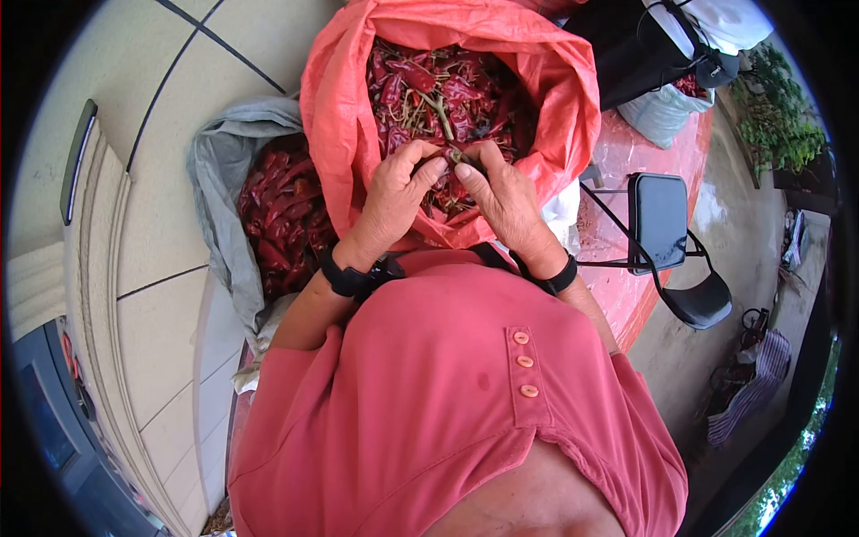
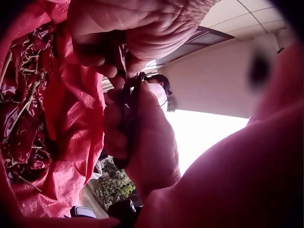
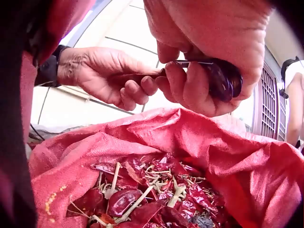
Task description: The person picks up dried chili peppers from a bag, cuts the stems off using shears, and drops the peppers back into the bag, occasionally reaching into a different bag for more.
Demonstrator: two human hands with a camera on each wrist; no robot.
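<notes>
Over the mouth of a red woven sack [image 1: 338,116], my two hands meet fingertip to fingertip. My left hand [image 1: 391,199] pinches a thin, dark red dried chili pepper [image 3: 135,75] that lies along its palm. Dark, glossy dried chili peppers [image 3: 219,80] sit in the curled fingers of my right hand [image 1: 508,204], whose thumb and forefinger pinch at the stem end between the hands. Below them, the sack holds a heap of dried chili peppers [image 1: 461,94] mixed with pale stalks [image 3: 137,203]. Fingers partly hide the held chilies.
A grey sack [image 1: 210,170] of dried red chilies stands left of the red one. To the right are a black folding chair [image 1: 658,219] and a white bag [image 1: 658,116] with chilies. Another person [image 2: 159,92] appears beyond my hands in the left wrist view.
</notes>
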